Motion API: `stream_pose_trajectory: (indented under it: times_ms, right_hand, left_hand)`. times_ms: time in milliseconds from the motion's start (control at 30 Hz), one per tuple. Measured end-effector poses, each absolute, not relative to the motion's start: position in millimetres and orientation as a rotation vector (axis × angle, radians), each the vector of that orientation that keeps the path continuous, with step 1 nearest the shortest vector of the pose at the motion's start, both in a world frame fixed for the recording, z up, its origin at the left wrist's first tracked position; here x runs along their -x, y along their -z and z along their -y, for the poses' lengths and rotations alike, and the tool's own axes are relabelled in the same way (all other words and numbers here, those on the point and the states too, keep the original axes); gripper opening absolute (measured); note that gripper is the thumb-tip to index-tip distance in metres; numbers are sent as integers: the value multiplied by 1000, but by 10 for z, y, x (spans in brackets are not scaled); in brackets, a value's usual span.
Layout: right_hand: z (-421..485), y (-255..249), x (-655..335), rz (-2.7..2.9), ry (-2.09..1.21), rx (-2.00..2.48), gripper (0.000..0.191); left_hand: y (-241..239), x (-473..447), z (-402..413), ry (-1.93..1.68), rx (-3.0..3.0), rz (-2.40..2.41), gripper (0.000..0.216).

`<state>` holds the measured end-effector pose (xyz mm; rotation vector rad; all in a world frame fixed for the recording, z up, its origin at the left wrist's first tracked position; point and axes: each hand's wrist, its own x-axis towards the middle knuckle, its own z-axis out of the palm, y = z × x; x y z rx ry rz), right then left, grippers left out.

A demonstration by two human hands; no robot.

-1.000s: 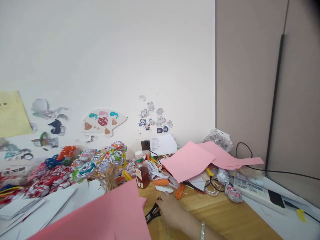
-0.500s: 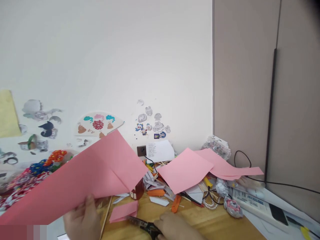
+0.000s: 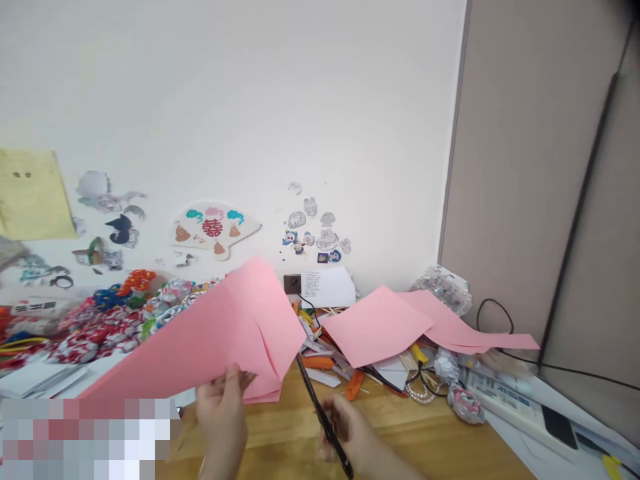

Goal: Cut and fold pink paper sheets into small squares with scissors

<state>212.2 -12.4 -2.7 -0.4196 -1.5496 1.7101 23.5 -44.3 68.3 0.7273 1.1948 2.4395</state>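
Holding a large pink paper sheet (image 3: 220, 340) by its lower edge, the left hand (image 3: 223, 420) pinches the sheet between thumb and fingers near the bottom centre of the head view, the only view supplied. The sheet is lifted off the wooden table (image 3: 450, 447) and slopes upward and away from the person, its long axis running from lower left to upper right. Its folded corner points toward the wall.

The right hand (image 3: 357, 437) is closed around the handles of a pair of scissors (image 3: 323, 413). The dark blades extend up and to the left, with the tip just beside the right-hand edge of the sheet. Whether the blades are parted or already touch the paper cannot be told.

Relation of note: the sheet lies left of and above the scissors, and the blade axis runs at an angle toward the sheet's near right edge. The left hand is on the sheet; the right hand is close beside it, separated by the blades.

Surroundings: a second pink sheet (image 3: 380, 323) rests on a heap of paper scraps (image 3: 325, 363) further back. Paper flowers (image 3: 130, 310) lie to the left, and paper cut-outs (image 3: 215, 230) are fixed to the white wall.
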Motion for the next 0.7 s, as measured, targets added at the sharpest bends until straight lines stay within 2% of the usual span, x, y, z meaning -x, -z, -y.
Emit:
stream_pose_trajectory:
  times_ms: [267, 400, 500, 700]
  right_hand:
    - [78, -47, -2089, 1185, -1168, 522, 55]
    - [98, -147, -2177, 1098, -1069, 601, 49]
    - [122, -220, -2227, 1067, -1091, 660, 42]
    - [191, -328, -2237, 1086, -1020, 695, 43]
  left_hand:
    - [-406, -787, 458, -2093, -775, -1081, 45]
    - [-345, -882, 466, -2075, -800, -1149, 54]
    - [-376, -867, 477, -2054, -839, -1191, 50]
    - [-468, -868, 564, -1965, -906, -1226, 36]
